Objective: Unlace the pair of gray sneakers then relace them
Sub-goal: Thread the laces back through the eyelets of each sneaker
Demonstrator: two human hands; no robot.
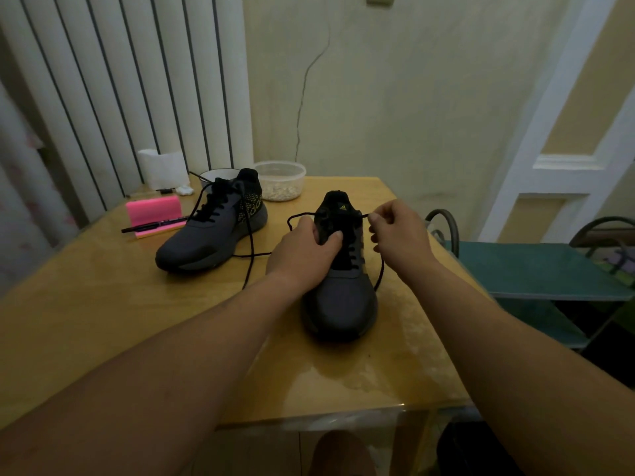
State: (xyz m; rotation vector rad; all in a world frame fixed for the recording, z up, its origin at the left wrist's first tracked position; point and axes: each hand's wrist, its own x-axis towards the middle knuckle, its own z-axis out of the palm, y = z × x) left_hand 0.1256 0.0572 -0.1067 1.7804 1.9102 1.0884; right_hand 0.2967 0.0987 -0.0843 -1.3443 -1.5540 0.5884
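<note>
Table point(103, 304): wooden top, glossy, yellow-brown, with rounded edges.

At ten o'clock on the table: a bright pink block point(153, 214), matte, with a dark pen point(154, 225) lying across its front. Behind it stands a white roll point(163, 168), soft-looking and cylindrical.

Far sneaker point(206, 240), at eleven o'clock: gray smooth upper, black collar and tongue, yellow dotted lettering on the side, toe pointing to seven o'clock. It is laced. Its loose lace point(252, 249), a thin black cord, trails off the shoe onto the table toward five o'clock.

At twelve o'clock: a clear round plastic tub point(280, 180) holding pale grains, just behind the far sneaker's heel.

Left hand point(302, 255): forearm reaches in from seven o'clock. The hand grips the near sneaker from its left side, thumb pressed across the lacing, fingers curled over the upper.

Near sneaker point(340, 304), at the table's centre-right: gray knit-textured toe pointing to six o'clock, black tongue with a small yellow logo, upright on its sole.

Black lace point(379, 274): one strand loops out at nine o'clock of the tongue; another hangs down the shoe's right side.

Right hand point(398, 231): forearm enters from five o'clock. Thumb and forefinger pinch the lace at two o'clock of the shoe; the remaining fingers are curled in.

At three o'clock, beyond the table edge: a flat green surface point(536, 269).
</note>
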